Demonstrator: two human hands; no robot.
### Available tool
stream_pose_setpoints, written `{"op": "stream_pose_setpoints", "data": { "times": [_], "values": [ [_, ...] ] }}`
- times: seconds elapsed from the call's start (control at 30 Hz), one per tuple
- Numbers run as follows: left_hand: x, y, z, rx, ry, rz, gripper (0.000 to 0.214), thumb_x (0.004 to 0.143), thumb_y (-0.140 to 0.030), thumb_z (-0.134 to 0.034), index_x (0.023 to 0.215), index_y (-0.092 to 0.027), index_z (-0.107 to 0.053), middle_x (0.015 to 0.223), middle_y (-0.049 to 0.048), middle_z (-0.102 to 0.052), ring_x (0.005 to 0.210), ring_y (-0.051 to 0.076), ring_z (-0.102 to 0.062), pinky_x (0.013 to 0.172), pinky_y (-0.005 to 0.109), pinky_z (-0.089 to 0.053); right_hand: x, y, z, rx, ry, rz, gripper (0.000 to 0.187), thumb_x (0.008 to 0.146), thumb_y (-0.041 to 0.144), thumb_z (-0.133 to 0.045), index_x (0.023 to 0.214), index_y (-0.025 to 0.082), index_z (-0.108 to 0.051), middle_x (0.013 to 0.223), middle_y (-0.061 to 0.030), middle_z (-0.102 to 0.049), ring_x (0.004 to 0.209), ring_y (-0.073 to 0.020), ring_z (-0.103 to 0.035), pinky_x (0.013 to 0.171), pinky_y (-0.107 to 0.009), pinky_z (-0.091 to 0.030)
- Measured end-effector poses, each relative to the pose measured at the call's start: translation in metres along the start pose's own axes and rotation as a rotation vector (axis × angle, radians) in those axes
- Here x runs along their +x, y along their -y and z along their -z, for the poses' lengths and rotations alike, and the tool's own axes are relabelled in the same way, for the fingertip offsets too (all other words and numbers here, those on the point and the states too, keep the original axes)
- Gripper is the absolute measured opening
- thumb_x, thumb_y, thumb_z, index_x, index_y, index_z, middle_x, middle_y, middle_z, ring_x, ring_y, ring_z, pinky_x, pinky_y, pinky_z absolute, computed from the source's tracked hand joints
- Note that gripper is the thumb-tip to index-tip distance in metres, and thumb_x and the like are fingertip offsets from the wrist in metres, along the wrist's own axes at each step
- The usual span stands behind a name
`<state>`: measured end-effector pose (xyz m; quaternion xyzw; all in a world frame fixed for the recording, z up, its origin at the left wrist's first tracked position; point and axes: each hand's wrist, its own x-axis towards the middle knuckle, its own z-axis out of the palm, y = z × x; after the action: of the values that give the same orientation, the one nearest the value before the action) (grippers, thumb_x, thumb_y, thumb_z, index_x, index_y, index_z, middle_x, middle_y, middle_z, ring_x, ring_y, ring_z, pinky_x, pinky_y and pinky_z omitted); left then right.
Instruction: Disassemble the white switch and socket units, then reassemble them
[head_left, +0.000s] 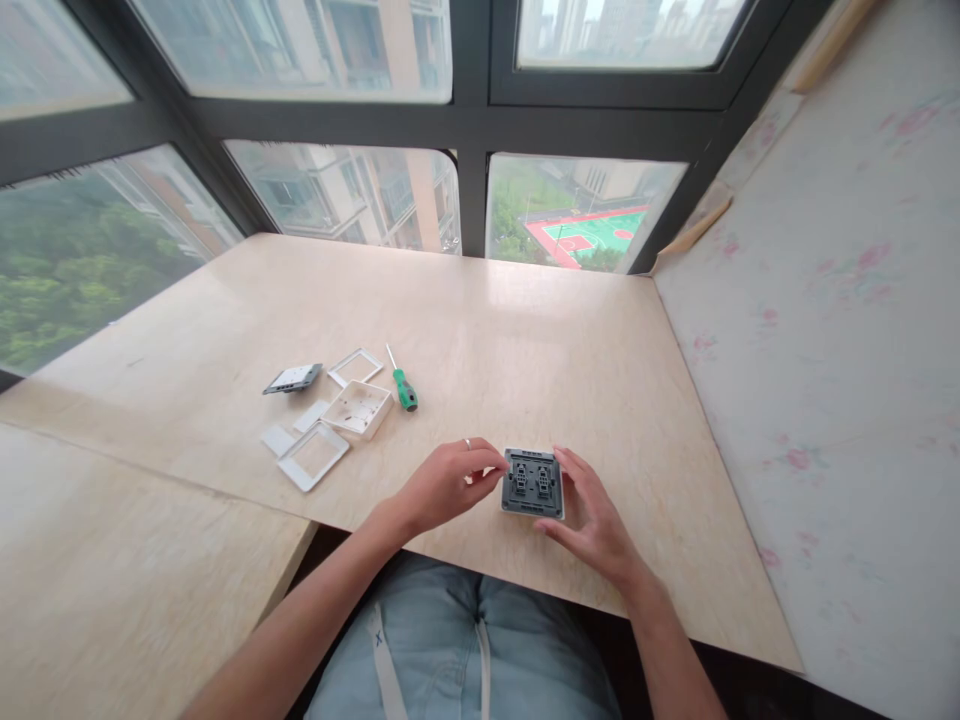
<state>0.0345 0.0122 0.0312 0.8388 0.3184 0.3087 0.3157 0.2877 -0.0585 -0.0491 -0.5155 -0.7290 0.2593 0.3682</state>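
Note:
A wall switch [532,484] with a dark grey mechanism and a pale box beneath lies on the tabletop before me. Two rocker mechanisms show in its uncovered face. My right hand [592,515] grips it from the right, fingers at the upper right corner and thumb along the near edge. At its upper left edge, the fingers of my left hand [466,480] are pinched together; whatever is between the fingertips is too small to make out. A ring is on that hand.
To the left lie a green-handled screwdriver [405,390], an open white box [358,409], two white frames [313,456], small white plates [277,440] and another switch mechanism [294,378]. Windows border the stone-look tabletop [465,330] behind; a papered wall [840,400] stands right.

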Motion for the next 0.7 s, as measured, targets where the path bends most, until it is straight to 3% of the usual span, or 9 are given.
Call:
{"op": "stream_pose_setpoints", "data": {
  "times": [0.7],
  "values": [
    [0.004, 0.021, -0.019, 0.099, 0.052, -0.064, 0.019, 0.095, -0.016, -0.055, 0.093, -0.020, -0.073, 0.091, 0.0054, -0.076, 0.075, 0.014, -0.070, 0.067, 0.023, -0.053, 0.000, 0.005, 0.002, -0.030, 0.014, 0.013, 0.084, 0.088, 0.041, -0.072, 0.158, 0.034, -0.024, 0.157, -0.0123, -0.042, 0.145, -0.0331, -0.040, 0.116, -0.057, -0.039]
  ]
}}
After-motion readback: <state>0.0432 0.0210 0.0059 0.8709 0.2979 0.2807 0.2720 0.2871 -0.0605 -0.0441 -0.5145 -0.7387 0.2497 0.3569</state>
